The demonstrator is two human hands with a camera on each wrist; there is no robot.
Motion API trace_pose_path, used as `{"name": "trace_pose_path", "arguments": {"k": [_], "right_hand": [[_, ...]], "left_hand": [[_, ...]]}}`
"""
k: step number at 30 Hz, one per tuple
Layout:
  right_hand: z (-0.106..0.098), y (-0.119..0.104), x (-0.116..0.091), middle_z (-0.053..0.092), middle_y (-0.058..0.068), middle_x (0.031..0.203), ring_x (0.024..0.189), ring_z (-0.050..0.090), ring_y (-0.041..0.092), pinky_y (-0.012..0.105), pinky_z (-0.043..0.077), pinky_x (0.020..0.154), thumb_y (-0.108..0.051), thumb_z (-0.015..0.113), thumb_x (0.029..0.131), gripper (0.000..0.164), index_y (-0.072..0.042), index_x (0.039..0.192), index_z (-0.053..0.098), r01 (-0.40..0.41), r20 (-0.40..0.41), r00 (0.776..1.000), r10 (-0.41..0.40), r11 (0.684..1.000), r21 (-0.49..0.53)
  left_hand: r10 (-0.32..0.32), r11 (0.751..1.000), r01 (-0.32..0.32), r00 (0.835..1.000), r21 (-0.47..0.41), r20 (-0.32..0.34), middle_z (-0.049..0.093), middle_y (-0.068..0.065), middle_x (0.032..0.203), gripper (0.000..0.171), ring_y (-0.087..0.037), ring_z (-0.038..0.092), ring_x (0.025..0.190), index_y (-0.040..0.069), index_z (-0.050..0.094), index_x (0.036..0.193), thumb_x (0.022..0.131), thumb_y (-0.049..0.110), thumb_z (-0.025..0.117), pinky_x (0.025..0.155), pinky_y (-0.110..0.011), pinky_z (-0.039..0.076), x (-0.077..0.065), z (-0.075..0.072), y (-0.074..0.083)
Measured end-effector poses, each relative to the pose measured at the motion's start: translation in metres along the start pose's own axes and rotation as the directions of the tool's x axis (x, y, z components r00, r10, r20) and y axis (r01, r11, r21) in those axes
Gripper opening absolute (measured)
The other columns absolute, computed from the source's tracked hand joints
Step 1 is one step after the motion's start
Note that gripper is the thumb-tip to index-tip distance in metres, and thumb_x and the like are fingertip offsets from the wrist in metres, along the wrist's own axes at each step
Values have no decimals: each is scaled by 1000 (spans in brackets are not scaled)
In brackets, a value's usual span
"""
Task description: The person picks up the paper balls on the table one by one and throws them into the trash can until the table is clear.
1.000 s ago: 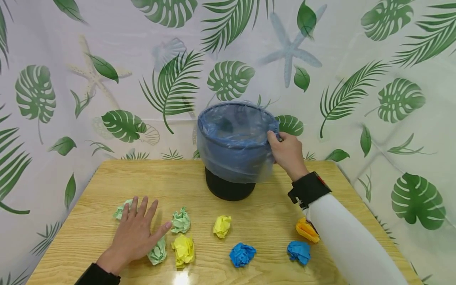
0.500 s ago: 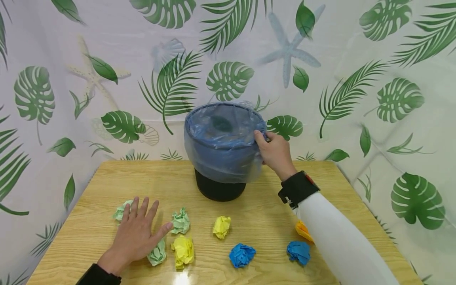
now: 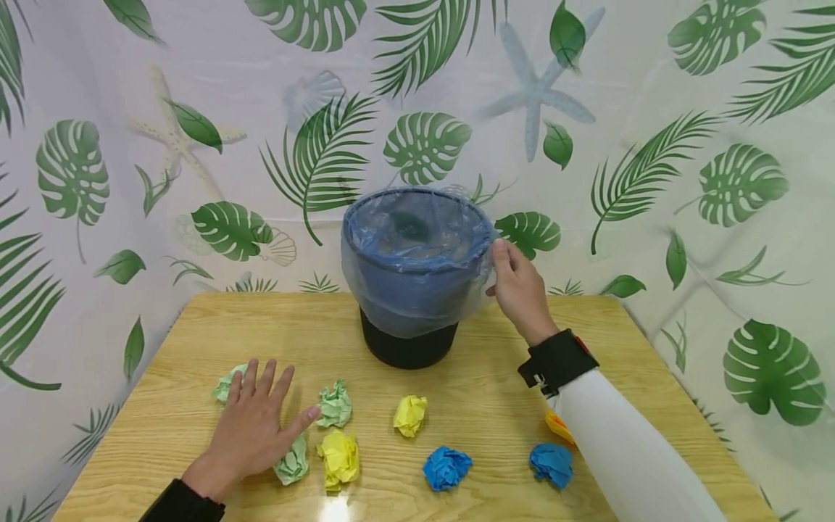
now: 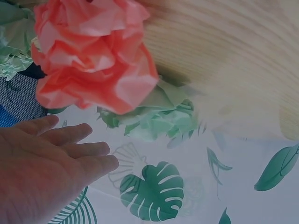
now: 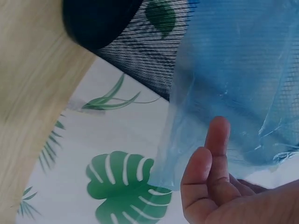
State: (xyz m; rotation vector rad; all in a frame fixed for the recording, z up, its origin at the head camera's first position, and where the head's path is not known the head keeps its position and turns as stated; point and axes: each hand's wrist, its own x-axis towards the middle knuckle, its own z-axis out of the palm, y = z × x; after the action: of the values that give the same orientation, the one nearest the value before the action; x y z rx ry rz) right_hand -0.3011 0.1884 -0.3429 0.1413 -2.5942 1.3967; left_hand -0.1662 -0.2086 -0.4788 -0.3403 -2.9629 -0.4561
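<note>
Where the leaf-printed backdrop [image 3: 417, 145] drops behind the far edge, a wood-grain worktop [image 3: 496, 406] begins. Bin [image 3: 409, 351] upright, past mid-worktop toward the backdrop: dark mesh wall, solid black base, round mouth facing up. Translucent blue bag [image 3: 411, 293] lines it, crinkled inside the mouth, turned out over the rim and hanging loose round the upper wall; black base exposed below. A backdrop leaf shows through film and mesh. Bag's hem uneven, flaring toward the right hand [image 3: 522, 293]. That hand is at the rim's right side, fingers partly bent, tips at the film; cannot tell whether they pinch it. Left hand [image 3: 251, 431] palm down at near left, fingers straight and spread, among crumpled paper. Balls: three pale green [image 3: 335, 404] about the left hand; a coral one [image 4: 96, 60] below it in the left wrist view, contact unclear; two yellow [image 3: 339, 460] to its right; two blue [image 3: 446, 467] farther right; one orange [image 3: 558, 428] partly hidden by the white sleeve [image 3: 639, 446].
</note>
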Motion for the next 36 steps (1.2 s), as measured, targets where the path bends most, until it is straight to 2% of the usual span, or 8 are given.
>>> {"name": "trace_pose_path", "arguments": {"k": [10,14,18,21,24,27,30,36], "right_hand": [[-11,34,-23,41,24,157,106,67,42,50,52,86,-60,26,108,75,-13,166,18,3,-25,1000,-4,999,-45],[-10,49,-35,47,17,154,101,68,37,35,49,69,-53,33,110,65,-15,163,31,69,-143,987,-68,998,-3],[-11,63,-44,57,9,146,90,69,22,26,41,52,-49,39,110,55,-19,156,46,131,-272,955,-118,991,31],[-15,74,-54,59,9,145,95,68,21,26,44,55,-45,42,111,52,-18,154,49,145,-291,946,-142,989,-12],[-23,84,-63,54,16,150,116,62,33,40,54,83,-41,42,112,53,-12,156,46,143,-220,961,-166,983,-116],[-30,91,-70,44,26,155,135,45,50,69,36,107,-41,40,112,57,-5,156,43,145,-113,977,-181,953,-266],[-35,97,-78,37,31,157,142,33,57,79,22,109,-47,40,111,63,-3,157,41,142,-17,987,-161,907,-396],[-45,110,-96,32,35,158,140,29,62,81,20,106,-51,43,109,68,-4,158,39,157,98,987,-124,837,-524]], "left_hand": [[8,1000,-8,1000,3,-9,30,-33,160,87,-55,13,151,0,41,156,101,68,45,122,-69,6,1,2,1],[11,1000,-11,1000,3,-16,31,-34,159,86,-55,14,150,0,42,155,102,67,45,122,-69,8,1,1,2],[7,1000,-7,1000,-4,-6,31,-33,160,86,-55,13,151,1,41,156,102,68,44,122,-69,7,1,1,3],[7,1000,-7,1000,-11,-1,30,-33,160,86,-55,12,151,1,41,156,102,68,44,122,-69,6,1,2,3],[11,1000,-11,1000,-12,-3,30,-33,160,87,-55,12,151,1,41,156,102,68,44,122,-69,6,3,3,3],[15,1000,-15,1000,-9,-2,29,-33,160,87,-55,11,151,0,40,156,101,68,44,122,-69,6,4,3,2],[16,1000,-16,1000,-11,-7,29,-34,160,87,-55,12,151,0,40,156,102,67,45,121,-69,7,4,3,2],[13,1000,-14,1000,-20,-5,30,-34,160,86,-55,12,151,1,40,157,102,67,44,121,-69,6,3,2,4]]}}
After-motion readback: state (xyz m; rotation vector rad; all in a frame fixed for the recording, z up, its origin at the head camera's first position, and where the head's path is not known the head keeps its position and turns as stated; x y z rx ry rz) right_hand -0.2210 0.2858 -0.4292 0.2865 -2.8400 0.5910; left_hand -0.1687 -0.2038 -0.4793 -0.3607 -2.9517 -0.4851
